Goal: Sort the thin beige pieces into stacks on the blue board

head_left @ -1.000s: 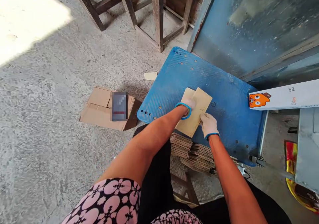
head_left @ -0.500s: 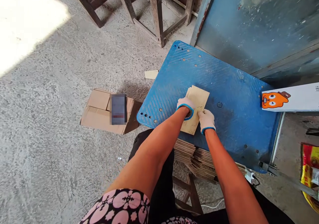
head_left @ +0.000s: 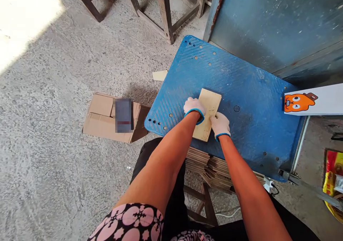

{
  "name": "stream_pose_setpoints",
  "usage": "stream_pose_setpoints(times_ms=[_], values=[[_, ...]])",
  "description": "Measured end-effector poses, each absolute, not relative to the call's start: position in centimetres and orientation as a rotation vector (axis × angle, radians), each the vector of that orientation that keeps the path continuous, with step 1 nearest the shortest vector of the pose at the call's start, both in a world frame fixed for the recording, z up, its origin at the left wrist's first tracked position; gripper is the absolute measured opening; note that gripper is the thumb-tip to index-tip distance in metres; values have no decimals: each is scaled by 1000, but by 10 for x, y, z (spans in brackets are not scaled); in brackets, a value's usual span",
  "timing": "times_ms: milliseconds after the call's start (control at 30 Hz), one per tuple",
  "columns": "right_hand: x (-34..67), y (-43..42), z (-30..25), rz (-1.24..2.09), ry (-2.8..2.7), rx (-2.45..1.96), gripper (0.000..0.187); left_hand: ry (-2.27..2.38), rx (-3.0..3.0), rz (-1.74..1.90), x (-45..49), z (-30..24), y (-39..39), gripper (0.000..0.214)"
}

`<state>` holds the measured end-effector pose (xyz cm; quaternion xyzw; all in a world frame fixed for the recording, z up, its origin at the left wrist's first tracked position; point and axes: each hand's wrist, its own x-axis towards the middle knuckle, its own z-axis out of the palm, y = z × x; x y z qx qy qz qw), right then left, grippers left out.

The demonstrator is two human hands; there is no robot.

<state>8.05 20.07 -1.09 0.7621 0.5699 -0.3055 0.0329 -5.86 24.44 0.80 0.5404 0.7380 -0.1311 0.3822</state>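
A small stack of thin, pale wooden boards (head_left: 209, 100) lies on a blue plastic tabletop (head_left: 241, 80). My left hand (head_left: 193, 107), in a white knit glove with a blue cuff, is closed along the left edge of the boards. At their right edge, my right hand (head_left: 220, 124), gloved the same way, pinches the side with thumb and fingers. The fingertips of both hands are partly hidden. The boards lie flat with their edges lined up, so I cannot tell how many there are.
Stacked brown slats (head_left: 198, 160) sit under the near table edge, above a wooden stool (head_left: 207, 205). A cardboard box (head_left: 100, 121) with a blurred dark item stands left on the floor. A white box with an orange cartoon (head_left: 327, 98) is at right, near a blue metal panel (head_left: 268, 30).
The boards were slightly fanned at their far left corner and now line up evenly. My left hand has moved from over the boards to their left edge. The view has shifted slightly.
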Motion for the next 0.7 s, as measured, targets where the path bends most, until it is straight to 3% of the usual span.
stream_pose_setpoints(times_ms=[267, 500, 700], values=[[84, 188, -1, -775, 1705, 2709, 25, 1796, 1467, -170, -58, -7, 247, 49], [101, 153, 7, -1117, 1756, 2757, 31, 1812, 1485, -231, -67, 5, 245, 47], [113, 67, 27, -1329, 1735, 2735, 43, 1815, 1571, -250, -81, 27, 241, 49]])
